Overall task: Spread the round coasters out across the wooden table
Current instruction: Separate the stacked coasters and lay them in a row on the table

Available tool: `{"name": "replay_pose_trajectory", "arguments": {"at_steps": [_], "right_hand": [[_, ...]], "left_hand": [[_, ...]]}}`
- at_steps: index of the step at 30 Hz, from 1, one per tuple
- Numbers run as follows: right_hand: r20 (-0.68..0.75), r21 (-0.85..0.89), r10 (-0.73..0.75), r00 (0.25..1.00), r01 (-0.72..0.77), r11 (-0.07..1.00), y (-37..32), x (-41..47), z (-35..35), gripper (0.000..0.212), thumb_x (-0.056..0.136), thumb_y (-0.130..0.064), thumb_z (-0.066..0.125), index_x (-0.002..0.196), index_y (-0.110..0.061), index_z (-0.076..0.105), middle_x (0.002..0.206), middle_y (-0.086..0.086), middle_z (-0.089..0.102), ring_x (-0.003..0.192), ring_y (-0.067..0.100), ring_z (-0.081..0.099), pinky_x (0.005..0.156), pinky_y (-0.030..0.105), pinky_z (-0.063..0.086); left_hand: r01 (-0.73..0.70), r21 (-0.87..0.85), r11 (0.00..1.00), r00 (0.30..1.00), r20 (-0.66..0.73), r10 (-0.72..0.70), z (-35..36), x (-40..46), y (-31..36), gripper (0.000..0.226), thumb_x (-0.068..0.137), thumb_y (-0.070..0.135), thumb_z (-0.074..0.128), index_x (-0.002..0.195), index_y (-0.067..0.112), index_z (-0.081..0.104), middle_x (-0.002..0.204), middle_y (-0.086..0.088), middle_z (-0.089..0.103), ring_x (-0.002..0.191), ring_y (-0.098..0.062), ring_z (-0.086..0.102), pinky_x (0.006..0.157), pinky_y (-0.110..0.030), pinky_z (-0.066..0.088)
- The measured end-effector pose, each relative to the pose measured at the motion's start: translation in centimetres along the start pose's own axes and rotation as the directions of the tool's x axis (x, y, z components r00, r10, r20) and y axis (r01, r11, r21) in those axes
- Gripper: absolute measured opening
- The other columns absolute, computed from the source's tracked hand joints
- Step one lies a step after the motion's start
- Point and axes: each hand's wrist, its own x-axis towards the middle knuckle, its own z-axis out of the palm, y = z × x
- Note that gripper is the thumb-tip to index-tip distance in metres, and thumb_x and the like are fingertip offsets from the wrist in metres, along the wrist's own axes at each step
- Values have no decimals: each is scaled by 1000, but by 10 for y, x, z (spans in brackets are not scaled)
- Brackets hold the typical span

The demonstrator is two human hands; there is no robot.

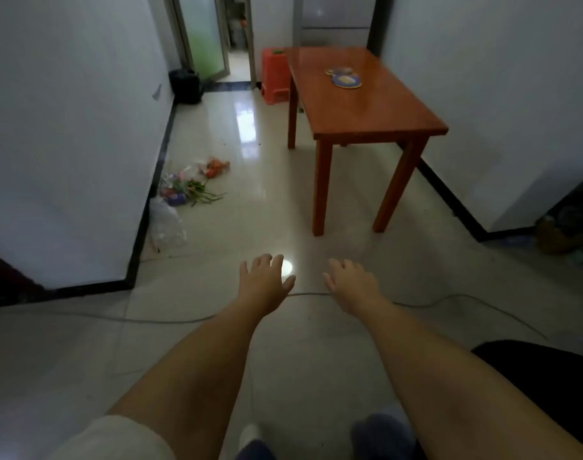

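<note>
A reddish wooden table (pixel 376 107) stands ahead against the right wall. Near its middle lies a small cluster of round coasters (pixel 345 78), blue and yellow, overlapping one another. Both my arms stretch forward over the tiled floor, well short of the table. My left hand (pixel 265 280) is open, palm down, fingers spread. My right hand (pixel 351 280) is open too, fingers apart. Neither hand holds anything, and both are far from the coasters.
An orange plastic stool (pixel 275 74) stands beside the table's far left corner. A bunch of flowers and wrappers (pixel 192 182) and a plastic bag (pixel 165 227) lie by the left wall. A cable (pixel 150 320) crosses the floor. A dark bag (pixel 185 86) sits near the doorway.
</note>
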Motion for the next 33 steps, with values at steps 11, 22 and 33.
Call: {"name": "replay_pose_trajectory", "arguments": {"at_steps": [11,22,33], "right_hand": [[-12,-30,-20,1000,20,999,-52,163,-32,43,100,-38,31,122,-9,54,128,16,58,118,35,55,95,44,44],[-36,-5,41,998,-42,999,-109,357,-83,40,100,-36,29,118,-10,54,124,16,58,115,35,56,93,43,44],[-92,-13,79,993,-81,997,-75,593,-148,42,99,-40,32,120,-10,53,129,15,57,119,36,55,94,44,44]], "left_hand": [[-19,2,1000,1000,-5,19,-48,155,-70,61,91,52,40,142,18,38,144,-10,46,132,-29,42,111,-48,29],[-97,71,993,995,25,96,-135,366,-140,62,91,51,39,143,18,36,146,-11,45,134,-31,42,114,-51,28],[-135,21,991,991,-13,135,-170,599,-122,62,92,50,40,145,18,34,148,-10,43,136,-29,40,116,-49,30]]}}
